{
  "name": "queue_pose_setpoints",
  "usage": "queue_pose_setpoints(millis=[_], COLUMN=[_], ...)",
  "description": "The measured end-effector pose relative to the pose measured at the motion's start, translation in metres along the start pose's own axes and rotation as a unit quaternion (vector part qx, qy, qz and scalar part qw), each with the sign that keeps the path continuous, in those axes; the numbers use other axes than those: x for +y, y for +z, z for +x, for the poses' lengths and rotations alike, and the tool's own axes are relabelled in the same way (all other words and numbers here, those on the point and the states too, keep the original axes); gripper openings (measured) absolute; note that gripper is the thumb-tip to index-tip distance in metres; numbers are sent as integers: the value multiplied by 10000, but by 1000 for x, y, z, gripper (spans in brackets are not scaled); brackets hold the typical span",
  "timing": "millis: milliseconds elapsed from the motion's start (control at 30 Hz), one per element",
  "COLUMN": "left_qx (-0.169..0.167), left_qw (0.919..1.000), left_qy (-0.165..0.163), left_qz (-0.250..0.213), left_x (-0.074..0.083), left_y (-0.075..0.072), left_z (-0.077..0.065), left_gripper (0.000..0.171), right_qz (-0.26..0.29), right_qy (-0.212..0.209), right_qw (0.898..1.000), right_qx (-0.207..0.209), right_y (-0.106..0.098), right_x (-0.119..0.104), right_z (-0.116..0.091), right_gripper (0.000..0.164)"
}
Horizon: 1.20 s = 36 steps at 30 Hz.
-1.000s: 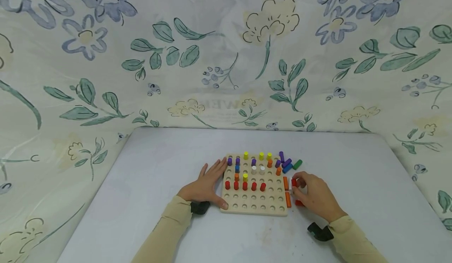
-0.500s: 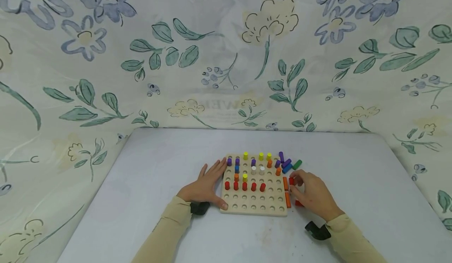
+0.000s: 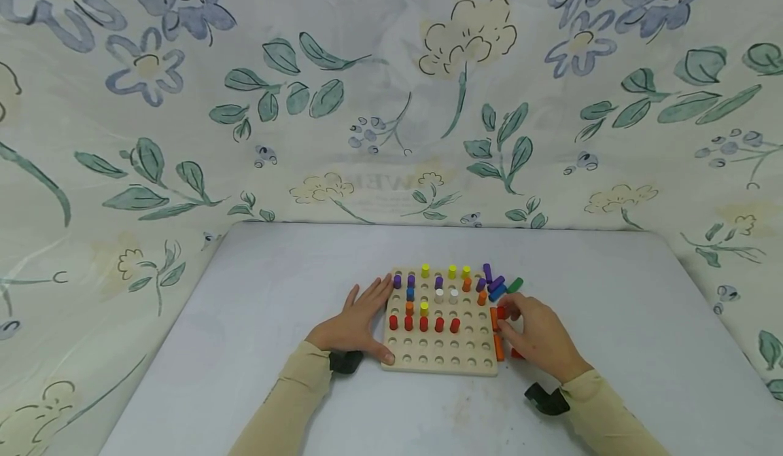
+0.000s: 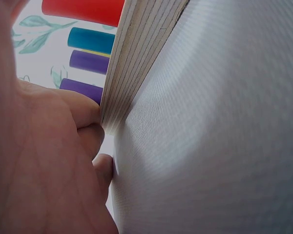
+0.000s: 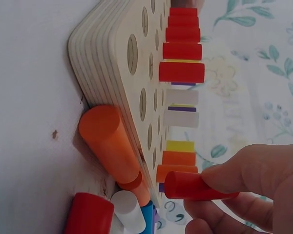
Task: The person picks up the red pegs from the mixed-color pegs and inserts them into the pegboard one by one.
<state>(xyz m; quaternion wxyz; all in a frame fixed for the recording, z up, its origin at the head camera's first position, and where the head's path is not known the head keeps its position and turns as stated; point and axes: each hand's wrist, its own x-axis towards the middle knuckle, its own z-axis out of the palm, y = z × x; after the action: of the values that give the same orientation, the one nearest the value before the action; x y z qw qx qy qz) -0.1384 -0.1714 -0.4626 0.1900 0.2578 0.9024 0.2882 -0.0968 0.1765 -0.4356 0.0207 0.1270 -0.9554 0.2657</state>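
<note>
A wooden pegboard (image 3: 438,351) lies on the white table. My left hand (image 3: 351,327) rests along its left edge, fingers spread, thumb at the near left corner; in the left wrist view, fingers (image 4: 85,109) meet the board's layered side. Between thumb and fingers, my right hand (image 3: 547,337) pinches a red peg (image 5: 188,185), just off the board's right edge. Five-hole gaps aside, a row of several red pegs (image 3: 423,323) stands in the board. Behind it are yellow, orange, purple, blue and white pegs in scattered holes.
Two orange pegs (image 3: 499,347) lie along the board's right side, with another red peg (image 5: 89,214) and a white peg (image 5: 128,209) near them. Purple, blue and green pegs (image 3: 516,285) lie loose by the far right corner. A floral cloth (image 3: 391,102) hangs behind the table.
My right hand has shifted a little left, bringing the pinched red peg closer to the board's right edge. My left hand stays in place.
</note>
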Motion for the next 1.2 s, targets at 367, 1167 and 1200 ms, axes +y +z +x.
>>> queue_pose_setpoints(millis=[367,1167,1200], left_qx=[10,20,23], left_qw=[10000,10000,10000], left_qy=[2,12,9], left_qz=[51,-26,-22], left_x=[0,2,2], left_y=[0,-1,-1], left_z=[1,-1,-1], left_gripper=[135,134,135], right_qz=[79,87,82], right_qy=[-115,-360,-363], right_qw=[9999,9992,9992], right_qx=[97,126,124], right_y=[8,18,18], right_x=[-2,-15,-15], right_z=[1,4,4], right_gripper=[29,28,28])
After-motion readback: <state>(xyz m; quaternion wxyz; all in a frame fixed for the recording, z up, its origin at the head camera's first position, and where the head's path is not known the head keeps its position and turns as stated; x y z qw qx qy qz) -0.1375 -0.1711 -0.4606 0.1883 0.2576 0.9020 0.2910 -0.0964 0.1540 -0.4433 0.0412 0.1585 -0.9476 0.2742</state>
